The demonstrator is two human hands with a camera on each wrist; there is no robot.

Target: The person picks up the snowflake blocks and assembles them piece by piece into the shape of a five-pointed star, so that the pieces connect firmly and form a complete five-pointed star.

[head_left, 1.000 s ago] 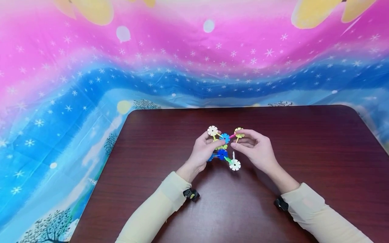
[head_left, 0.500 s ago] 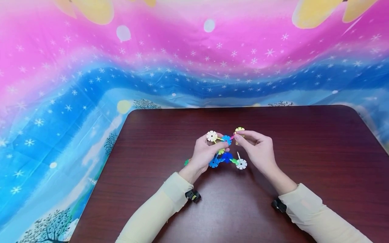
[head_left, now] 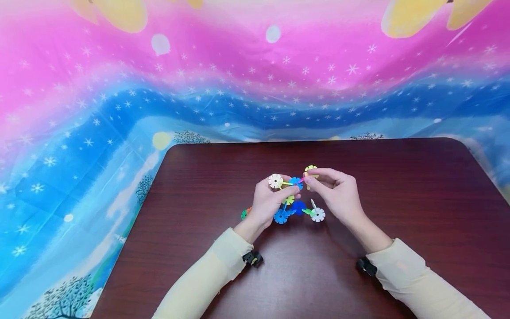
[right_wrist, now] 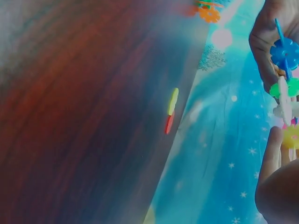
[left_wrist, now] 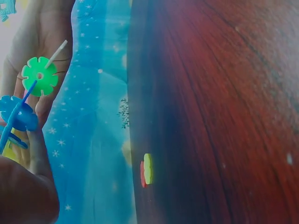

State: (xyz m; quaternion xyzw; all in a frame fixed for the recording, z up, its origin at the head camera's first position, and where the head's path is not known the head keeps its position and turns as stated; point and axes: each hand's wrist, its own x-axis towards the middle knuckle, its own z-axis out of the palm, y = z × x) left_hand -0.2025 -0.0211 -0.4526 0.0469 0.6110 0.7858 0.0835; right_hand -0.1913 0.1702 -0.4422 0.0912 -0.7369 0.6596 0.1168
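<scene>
In the head view my left hand (head_left: 268, 197) grips a joined figure of slotted plastic discs, thumb on a light blue disc (head_left: 295, 183). A cream disc (head_left: 275, 180) stands at its upper left. My right hand (head_left: 338, 191) pinches the pink disc (head_left: 302, 180) with thumb and index finger, beside a yellow disc (head_left: 310, 169). Below the hands are a blue disc (head_left: 280, 216), a dark blue disc (head_left: 298, 207) and a white disc (head_left: 317, 215). The left palm hides part of the figure. A green disc (left_wrist: 40, 76) shows in the left wrist view.
A green disc (head_left: 244, 215) with orange beside it shows past the left wrist. The left wrist view has a yellow disc (left_wrist: 148, 169) edge-on against a red one. Beneath is the dark wooden table (head_left: 199, 186), with a patterned cloth (head_left: 239, 66) behind it.
My right fingertips have closed in on the pink disc. The figure has turned a little: its white disc has shifted right, and the green disc by the left wrist has come into view.
</scene>
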